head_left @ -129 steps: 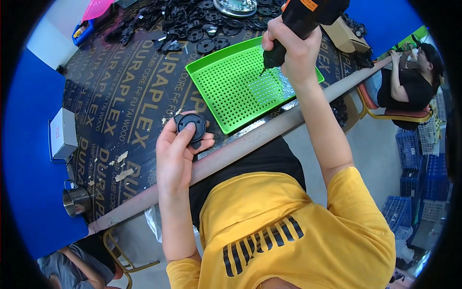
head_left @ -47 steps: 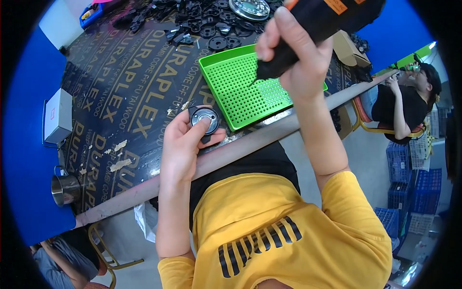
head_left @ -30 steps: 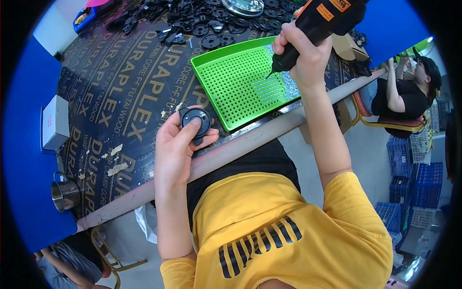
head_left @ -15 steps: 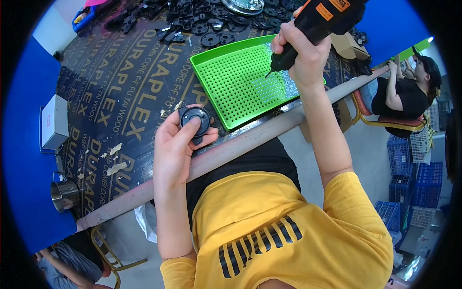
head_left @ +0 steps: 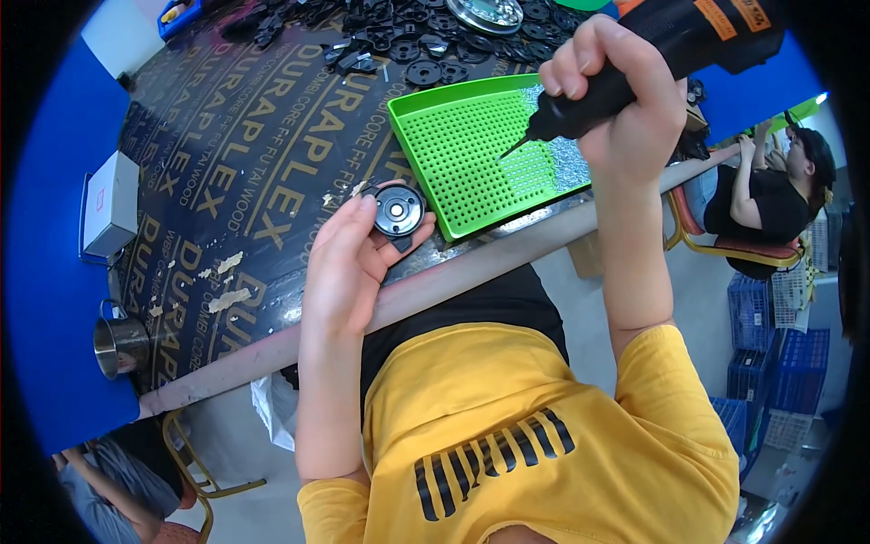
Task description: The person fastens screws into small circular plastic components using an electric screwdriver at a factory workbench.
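Note:
My left hand (head_left: 349, 249) holds a round black plastic part (head_left: 399, 210) with a tab at its lower edge, above the near side of the table. The thumb lies at the part's left rim and fingers support it from beneath. My right hand (head_left: 625, 100) is wrapped round a black electric screwdriver (head_left: 580, 111) with orange labels. Its thin bit points down and left over a green perforated tray (head_left: 435, 172). Small silvery screws (head_left: 569, 161) lie in the right part of that tray, partly hidden by the screwdriver and hand.
Many black plastic parts (head_left: 390, 36) are heaped at the far side, beside a round metal dish (head_left: 485, 13). A white box (head_left: 111, 204) and a metal cup (head_left: 120, 344) stand at the left. A padded rail (head_left: 453, 272) edges the table. Other people sit at right and lower left.
My left thumb has shifted from the part's middle to its rim, baring its face. The screwdriver has tilted flatter, its handle swinging right. The whole view has shifted slightly.

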The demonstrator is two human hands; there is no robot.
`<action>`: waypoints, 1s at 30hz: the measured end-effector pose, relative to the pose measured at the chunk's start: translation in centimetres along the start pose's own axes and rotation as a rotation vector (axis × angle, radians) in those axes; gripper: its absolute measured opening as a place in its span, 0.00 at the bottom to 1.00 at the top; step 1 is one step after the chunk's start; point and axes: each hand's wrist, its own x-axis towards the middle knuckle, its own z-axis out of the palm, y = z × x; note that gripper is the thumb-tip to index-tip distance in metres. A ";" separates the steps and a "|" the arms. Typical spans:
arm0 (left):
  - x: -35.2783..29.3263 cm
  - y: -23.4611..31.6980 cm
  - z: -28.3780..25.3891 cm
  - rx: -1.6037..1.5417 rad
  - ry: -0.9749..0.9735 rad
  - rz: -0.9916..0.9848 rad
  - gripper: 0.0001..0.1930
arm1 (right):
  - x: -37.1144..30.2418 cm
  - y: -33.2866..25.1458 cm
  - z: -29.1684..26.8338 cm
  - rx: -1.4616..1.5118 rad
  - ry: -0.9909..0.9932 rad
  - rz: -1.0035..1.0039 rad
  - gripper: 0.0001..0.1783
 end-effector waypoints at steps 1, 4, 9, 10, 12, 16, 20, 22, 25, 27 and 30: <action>0.0 0.0 -0.1 0.001 0.004 0.002 0.15 | -0.2 0.0 1.0 0.029 -0.028 0.052 0.09; 0.1 0.0 -0.3 -0.004 -0.021 -0.003 0.15 | -1.0 0.4 4.4 0.006 -0.056 0.070 0.10; 0.0 0.2 -0.1 -0.003 -0.010 -0.006 0.15 | -1.6 1.2 6.5 -0.204 -0.158 0.007 0.14; 0.0 0.1 0.0 -0.005 -0.018 -0.011 0.15 | -1.6 1.7 6.9 -0.160 -0.146 0.006 0.13; 0.0 0.2 0.0 -0.011 -0.017 -0.013 0.15 | -1.4 3.0 7.5 0.040 -0.024 -0.051 0.07; -0.1 0.2 0.1 -0.003 -0.018 -0.013 0.15 | -1.5 2.8 7.7 0.042 -0.043 0.003 0.09; -0.2 0.4 0.4 0.003 0.003 -0.015 0.15 | -2.0 2.4 8.5 0.106 -0.032 0.029 0.07; -0.2 0.4 0.2 0.007 -0.002 -0.010 0.15 | -2.1 2.4 8.7 0.056 -0.048 0.025 0.05; -0.2 0.4 0.4 0.001 -0.015 -0.003 0.15 | -2.2 2.8 8.7 0.013 -0.037 0.052 0.06; -0.2 0.5 0.5 0.014 -0.010 -0.010 0.15 | -2.2 3.2 8.8 0.008 -0.043 0.024 0.05; -0.3 0.6 0.5 0.057 -0.001 -0.024 0.14 | -2.4 3.6 9.0 -0.015 -0.027 0.018 0.05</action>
